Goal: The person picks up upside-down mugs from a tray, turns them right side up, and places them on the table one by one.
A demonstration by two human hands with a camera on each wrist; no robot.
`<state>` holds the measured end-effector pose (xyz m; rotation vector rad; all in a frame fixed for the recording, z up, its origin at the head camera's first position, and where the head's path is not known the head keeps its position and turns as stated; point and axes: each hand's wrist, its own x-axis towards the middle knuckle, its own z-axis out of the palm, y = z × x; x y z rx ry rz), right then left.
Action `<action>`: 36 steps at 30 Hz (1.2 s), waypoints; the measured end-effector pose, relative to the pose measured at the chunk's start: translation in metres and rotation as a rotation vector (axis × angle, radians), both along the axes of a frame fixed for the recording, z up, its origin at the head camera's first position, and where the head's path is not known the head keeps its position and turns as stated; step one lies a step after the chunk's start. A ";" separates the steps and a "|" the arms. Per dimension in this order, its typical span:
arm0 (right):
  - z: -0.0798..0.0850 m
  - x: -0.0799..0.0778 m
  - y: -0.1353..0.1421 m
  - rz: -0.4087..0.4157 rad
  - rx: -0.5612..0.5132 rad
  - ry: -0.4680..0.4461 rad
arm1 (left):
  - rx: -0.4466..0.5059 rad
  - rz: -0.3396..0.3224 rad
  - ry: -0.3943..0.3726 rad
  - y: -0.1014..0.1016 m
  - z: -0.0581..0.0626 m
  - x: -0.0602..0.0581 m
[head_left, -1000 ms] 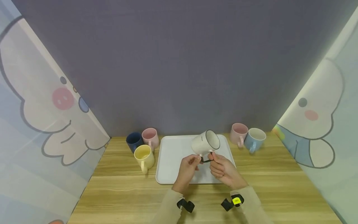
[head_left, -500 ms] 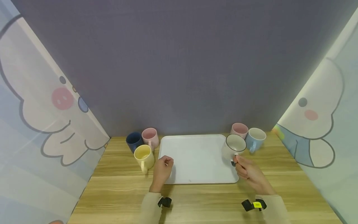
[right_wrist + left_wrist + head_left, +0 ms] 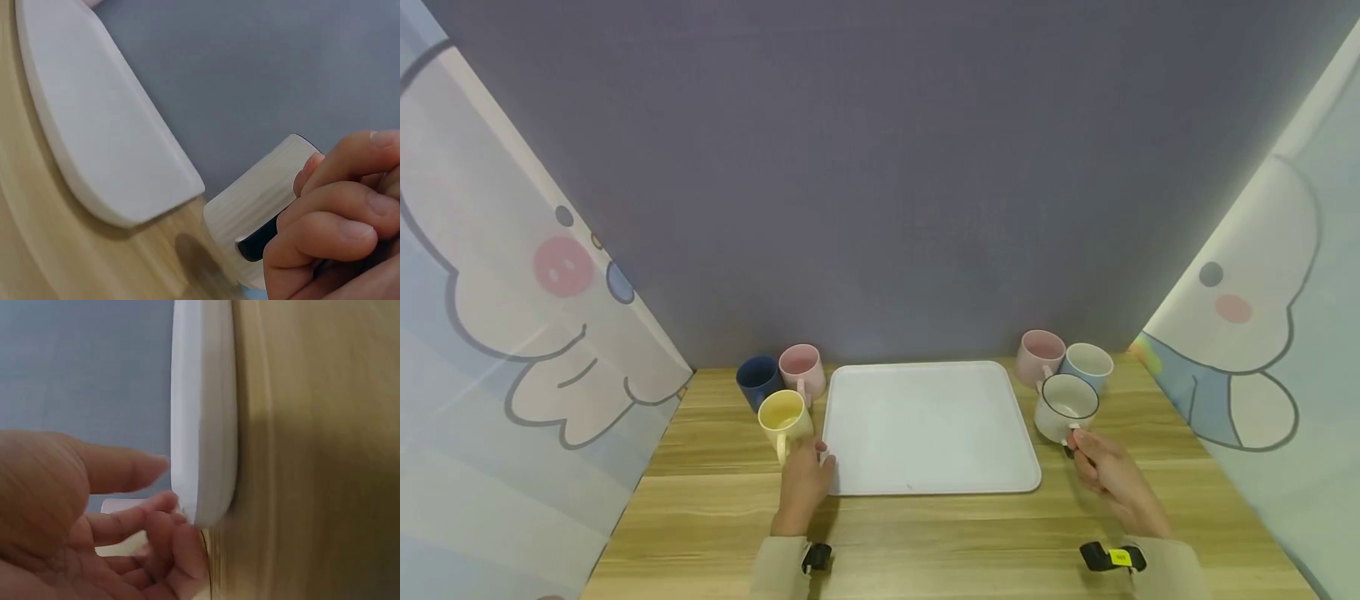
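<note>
My right hand (image 3: 1116, 479) grips the dark handle (image 3: 259, 240) of a white mug with a black rim (image 3: 1066, 410). That mug stands upright to the right of the white tray (image 3: 928, 429), in front of a pink mug (image 3: 1040, 358) and a light blue mug (image 3: 1087, 365), partly covering the blue one. My left hand (image 3: 805, 482) is at the tray's left edge, just in front of a yellow mug (image 3: 785, 419). In the left wrist view its thumb is extended and its fingers are loosely bent beside the tray corner (image 3: 203, 481), with nothing held.
Behind the yellow mug stand a dark blue mug (image 3: 758, 383) and another pink mug (image 3: 802, 372). A grey panel (image 3: 910, 183) rises at the back of the wooden table (image 3: 940, 542). Cartoon-printed curtains (image 3: 497, 417) flank both sides.
Both hands held the white mug's handle over the tray; the left hand has let go and moved left toward the yellow mug. The right hand has carried the white mug right, off the tray.
</note>
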<state>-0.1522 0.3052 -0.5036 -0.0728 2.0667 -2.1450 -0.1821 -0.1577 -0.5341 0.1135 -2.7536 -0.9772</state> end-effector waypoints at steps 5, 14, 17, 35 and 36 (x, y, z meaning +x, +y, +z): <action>-0.009 0.003 0.008 0.013 -0.027 -0.002 | -0.038 0.008 -0.017 0.001 -0.003 0.005; -0.017 0.003 0.014 -0.048 0.041 -0.082 | -0.030 -0.024 0.003 0.000 -0.010 0.002; -0.019 0.002 0.015 -0.057 0.068 -0.083 | -0.033 -0.028 0.010 0.000 -0.012 0.001; 0.017 -0.004 -0.012 -0.450 0.622 -0.003 | -0.027 0.059 0.125 0.020 0.000 0.000; 0.019 -0.008 -0.017 -0.431 0.645 0.047 | -0.028 0.049 0.157 0.023 0.003 -0.002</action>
